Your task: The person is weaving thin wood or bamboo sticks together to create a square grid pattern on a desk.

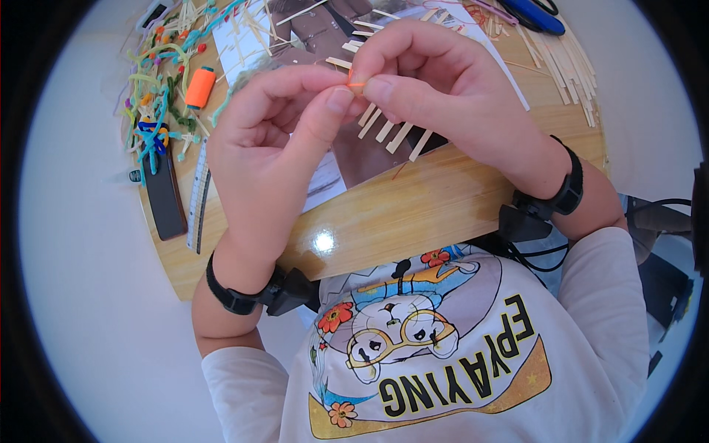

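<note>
My left hand [277, 136] and right hand [436, 81] both pinch a short orange thread [356, 85] (spool [199, 87] at nine o'clock) above the wooden table [413, 214].

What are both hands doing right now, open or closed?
Left hand: closed, pinching the orange thread.
Right hand: closed, pinching the same orange thread.

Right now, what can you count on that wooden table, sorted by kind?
Orange thread spool: 1
Blue-handled scissors: 1
Clear ruler: 1
Dark flat bar: 1
Printed picture sheet: 1
Pale sticks and coloured strands: too many, tangled, to count.
Total counted: 5
</note>
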{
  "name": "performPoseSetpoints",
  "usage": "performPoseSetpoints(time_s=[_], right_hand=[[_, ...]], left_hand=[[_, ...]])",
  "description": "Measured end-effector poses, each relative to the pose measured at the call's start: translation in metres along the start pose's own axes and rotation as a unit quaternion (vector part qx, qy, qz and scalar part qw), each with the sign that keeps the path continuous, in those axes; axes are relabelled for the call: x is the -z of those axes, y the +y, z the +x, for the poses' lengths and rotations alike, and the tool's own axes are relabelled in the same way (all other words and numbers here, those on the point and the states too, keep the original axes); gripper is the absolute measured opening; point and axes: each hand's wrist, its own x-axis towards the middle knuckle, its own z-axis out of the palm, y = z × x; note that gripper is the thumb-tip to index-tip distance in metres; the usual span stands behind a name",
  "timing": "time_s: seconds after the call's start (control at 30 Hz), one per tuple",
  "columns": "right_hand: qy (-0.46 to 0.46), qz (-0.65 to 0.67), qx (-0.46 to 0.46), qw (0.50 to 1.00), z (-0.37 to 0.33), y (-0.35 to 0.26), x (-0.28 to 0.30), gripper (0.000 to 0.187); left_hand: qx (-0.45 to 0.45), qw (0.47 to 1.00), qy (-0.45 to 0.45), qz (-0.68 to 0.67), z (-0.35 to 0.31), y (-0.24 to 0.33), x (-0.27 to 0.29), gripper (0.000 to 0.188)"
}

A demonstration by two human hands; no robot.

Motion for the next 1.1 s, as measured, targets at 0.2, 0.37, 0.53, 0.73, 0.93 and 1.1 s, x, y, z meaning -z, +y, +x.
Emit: performPoseSetpoints(time_s=[0.2, 0.37, 0.53, 0.73, 0.93, 1.1], right_hand=[[0.014, -0.061, -0.014, 0.998, -0.0025, -0.0026, 0.0013, 0.012], [0.021, -0.115, -0.009, 0.993, -0.0031, -0.0038, 0.0008, 0.013], [0.01, -0.117, 0.013, 0.993, -0.0034, -0.0052, 0.0003, 0.012], [0.084, -0.106, 0.084, 0.987, -0.0007, -0.0015, -0.0042, 0.014], [0.034, -0.309, 0.117, 0.943, -0.0049, -0.0039, 0.0024, 0.011], [0.05, -0.314, 0.085, 0.944, -0.0045, -0.0034, 0.0012, 0.012]], left_hand=[[-0.077, 0.993, 0.001, 0.091, 0.0001, -0.0025, -0.0011, 0.015], [-0.06, 0.991, -0.001, 0.118, 0.0011, -0.0019, -0.0001, 0.014], [0.001, 0.999, -0.011, 0.032, 0.0011, 0.0001, -0.0001, 0.013], [0.04, 0.999, -0.021, -0.004, 0.0035, -0.0017, 0.0026, 0.013], [0.044, 0.998, -0.023, -0.031, 0.0043, -0.0026, 0.0032, 0.014], [0.041, 0.999, -0.008, 0.001, 0.0013, -0.0035, -0.0011, 0.013]])
